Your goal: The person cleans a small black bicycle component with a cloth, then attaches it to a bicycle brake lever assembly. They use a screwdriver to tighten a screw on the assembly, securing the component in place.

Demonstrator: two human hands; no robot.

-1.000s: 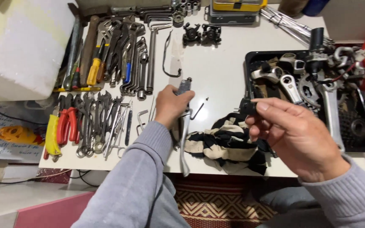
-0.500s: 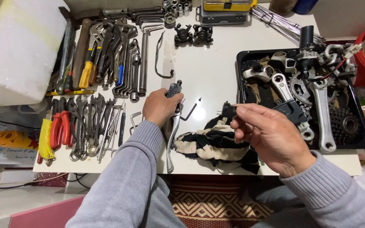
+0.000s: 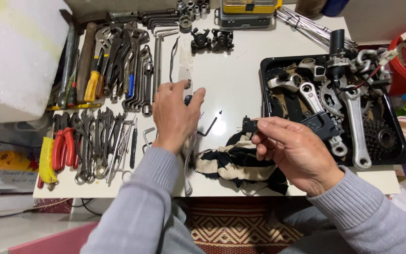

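You're pinching a small black part [image 3: 248, 125] in your right hand [image 3: 294, 153]; left hand [image 3: 175, 113], spread, is hovering over a brake lever [image 3: 189, 155] lying unassembled on the table [image 3: 231, 80].

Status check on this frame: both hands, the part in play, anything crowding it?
Left hand flat over a long metal brake lever, fingers spread. Right hand pinching a small black part. Striped rag beneath, small hex key between the hands.

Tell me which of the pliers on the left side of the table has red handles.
The red-handled pliers lie in the lower row of tools, just right of a yellow-handled tool at the table's left edge. The pliers in the upper row have yellow or blue grips instead.
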